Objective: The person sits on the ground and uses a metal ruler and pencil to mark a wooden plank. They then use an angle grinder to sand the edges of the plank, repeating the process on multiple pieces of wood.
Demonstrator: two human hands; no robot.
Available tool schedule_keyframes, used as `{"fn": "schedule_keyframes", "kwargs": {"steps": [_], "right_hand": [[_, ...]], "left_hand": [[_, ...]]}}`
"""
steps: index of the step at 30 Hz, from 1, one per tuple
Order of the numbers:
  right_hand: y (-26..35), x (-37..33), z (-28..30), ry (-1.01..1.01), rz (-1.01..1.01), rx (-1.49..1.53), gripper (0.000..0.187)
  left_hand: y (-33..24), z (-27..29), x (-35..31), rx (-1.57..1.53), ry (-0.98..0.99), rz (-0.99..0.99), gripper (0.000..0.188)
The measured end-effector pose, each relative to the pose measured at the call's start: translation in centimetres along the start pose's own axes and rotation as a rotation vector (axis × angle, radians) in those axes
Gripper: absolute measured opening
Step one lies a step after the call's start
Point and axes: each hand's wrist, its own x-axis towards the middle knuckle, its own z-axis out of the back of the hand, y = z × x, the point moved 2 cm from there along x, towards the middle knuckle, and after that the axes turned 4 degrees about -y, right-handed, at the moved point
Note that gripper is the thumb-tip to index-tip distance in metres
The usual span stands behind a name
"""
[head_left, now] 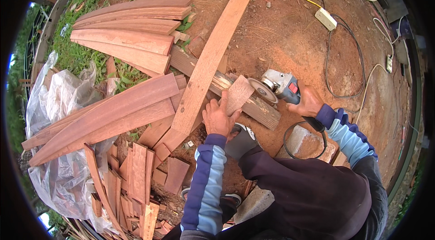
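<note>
My right hand point(306, 99) grips an angle grinder point(285, 87) by its body. Its disc point(263, 91) stands on edge at the end of a short reddish wood piece point(237, 96), touching it or nearly so. With fingers over the near edge of that piece, my left hand point(218, 116) holds it on a weathered beam point(263, 113). The underside of the piece and part of my left thumb's grip are hidden. A long plank point(213, 54) lies slantwise just left of my left hand, across the beam.
Curved boards point(131, 24) lie stacked at the far left, with more curved boards point(108, 113) nearer. Offcuts point(136, 172) and plastic sheeting point(59, 181) lie at lower left. A power strip point(326, 19), a looped black cord point(349, 95) and a concrete block point(306, 142) are on the right.
</note>
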Motion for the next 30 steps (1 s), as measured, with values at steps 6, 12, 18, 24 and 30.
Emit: {"fn": "schedule_keyframes", "kwargs": {"steps": [6,12,18,24,30], "right_hand": [[-0.09,0.07,-0.15,-0.016,-0.004,0.010,0.060],[0.00,0.29,-0.09,-0.023,-0.003,0.018,0.058],[0.11,0.31,0.10,-0.002,0.001,-0.006,0.058],[-0.43,0.16,-0.37,-0.025,0.016,-0.027,0.057],[-0.27,0.24,-0.30,0.019,-0.023,-0.021,0.061]], "left_hand": [[0.01,0.03,-0.01,-0.004,0.007,0.004,0.081],[0.06,0.04,0.01,-0.010,-0.006,-0.014,0.081],[0.07,-0.01,-0.02,-0.013,-0.012,-0.017,0.081],[0.11,-0.16,-0.10,0.003,-0.049,-0.030,0.079],[0.17,-0.14,-0.02,-0.001,-0.016,-0.020,0.080]]}}
